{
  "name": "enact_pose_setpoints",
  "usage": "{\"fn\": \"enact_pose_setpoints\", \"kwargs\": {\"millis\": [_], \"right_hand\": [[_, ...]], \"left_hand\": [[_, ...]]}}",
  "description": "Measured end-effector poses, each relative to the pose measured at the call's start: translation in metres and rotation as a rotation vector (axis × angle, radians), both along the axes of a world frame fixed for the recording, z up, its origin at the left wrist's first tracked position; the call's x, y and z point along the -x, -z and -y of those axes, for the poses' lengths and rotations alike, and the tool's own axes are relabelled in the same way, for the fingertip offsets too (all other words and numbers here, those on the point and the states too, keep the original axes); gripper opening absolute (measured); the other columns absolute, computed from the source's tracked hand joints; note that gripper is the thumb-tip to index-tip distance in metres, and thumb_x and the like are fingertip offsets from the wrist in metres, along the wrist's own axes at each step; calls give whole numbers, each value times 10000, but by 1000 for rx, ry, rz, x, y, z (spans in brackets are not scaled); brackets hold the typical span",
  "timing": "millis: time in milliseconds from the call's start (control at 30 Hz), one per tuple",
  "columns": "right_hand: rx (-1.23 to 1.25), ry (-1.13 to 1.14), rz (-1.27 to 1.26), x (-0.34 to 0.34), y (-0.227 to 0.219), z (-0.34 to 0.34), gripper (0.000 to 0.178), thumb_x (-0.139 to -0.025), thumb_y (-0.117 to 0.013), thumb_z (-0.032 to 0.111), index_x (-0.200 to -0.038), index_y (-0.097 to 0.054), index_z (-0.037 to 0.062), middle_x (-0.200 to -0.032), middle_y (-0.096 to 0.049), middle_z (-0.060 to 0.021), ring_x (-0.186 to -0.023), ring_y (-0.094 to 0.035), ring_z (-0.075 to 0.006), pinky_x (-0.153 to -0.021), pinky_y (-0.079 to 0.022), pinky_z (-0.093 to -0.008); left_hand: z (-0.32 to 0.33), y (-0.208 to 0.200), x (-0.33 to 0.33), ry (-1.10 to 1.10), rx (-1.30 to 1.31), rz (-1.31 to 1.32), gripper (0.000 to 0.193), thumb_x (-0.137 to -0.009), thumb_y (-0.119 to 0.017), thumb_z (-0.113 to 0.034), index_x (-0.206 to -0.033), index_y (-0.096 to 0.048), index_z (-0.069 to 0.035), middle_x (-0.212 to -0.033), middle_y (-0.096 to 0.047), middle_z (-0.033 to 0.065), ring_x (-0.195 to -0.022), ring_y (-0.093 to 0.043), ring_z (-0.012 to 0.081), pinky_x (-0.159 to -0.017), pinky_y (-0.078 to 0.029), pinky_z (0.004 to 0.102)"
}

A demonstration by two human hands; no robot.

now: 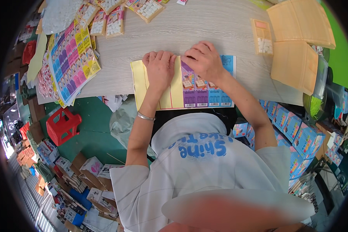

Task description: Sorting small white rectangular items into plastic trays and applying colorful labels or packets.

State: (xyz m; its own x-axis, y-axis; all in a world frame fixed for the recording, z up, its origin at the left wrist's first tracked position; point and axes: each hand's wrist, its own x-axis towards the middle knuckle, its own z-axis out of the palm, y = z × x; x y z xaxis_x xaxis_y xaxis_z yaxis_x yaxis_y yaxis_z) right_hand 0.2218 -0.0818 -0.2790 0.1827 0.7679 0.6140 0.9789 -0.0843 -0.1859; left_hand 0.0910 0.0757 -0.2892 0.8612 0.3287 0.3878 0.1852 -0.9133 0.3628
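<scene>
A printed card sheet (pixel 201 92) lies at the table's near edge, in front of my body. Its left part is plain pale yellow, and its right part carries purple and blue panels with small pictures. My left hand (pixel 159 69) is closed at the yellow part, fingers curled along the far edge. Just right of it, my right hand (pixel 204 62) grips the far edge where yellow meets purple, thumb toward the left hand. The fingertips are partly hidden, so I cannot tell whether the card is folded there. A bracelet circles my left wrist.
Similar printed sheets (pixel 71 58) are stacked at the left. Several filled packs (pixel 147 9) and a clear plastic bag (pixel 60 15) lie at the far left. On the right sit one pack (pixel 263 36) and stacked cream trays (pixel 294 65). A red stool (pixel 63 125) stands on the floor.
</scene>
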Motion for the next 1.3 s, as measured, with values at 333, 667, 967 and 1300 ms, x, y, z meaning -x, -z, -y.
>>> {"fn": "enact_pose_setpoints", "kwargs": {"millis": [333,667,967,1300], "right_hand": [[191,-630,-997,-16,-178,160,89,-806,-708,136,-778,-642,82,-798,-651,-46,-679,-652,-246,-626,-521,-392],[-382,125,-1337,17,-152,180,444,-683,-876,-73,-975,-567,56,-887,-672,-94,-798,-684,-177,-678,-581,-281],[-571,275,-1356,17,-133,172,392,-772,-754,-113,-1055,-534,44,-931,-665,-90,-788,-663,-144,-677,-558,-255],[-761,288,-1571,-59,-63,61,324,-883,-673,-81,-1145,-540,51,-940,-685,-80,-758,-639,-127,-616,-517,-251]], "left_hand": [[-15,-10,6,-28,-48,-158,217,-853,-764,-224,-1003,-662,-106,-933,-640,56,-969,-576,272,-995,-365,451],[152,-47,-215,566,-159,85,389,-904,-582,-262,-1243,-627,-76,-1306,-607,115,-1307,-475,310,-1095,-340,552],[122,-3,-214,450,-107,-43,781,-855,-637,-606,-1457,-506,-126,-1553,-418,126,-1467,-326,336,-1199,-222,573],[-23,-52,-94,483,170,-133,865,-822,-749,-527,-1520,-441,-119,-1605,-327,193,-1495,-272,375,-1232,-193,509]]}}
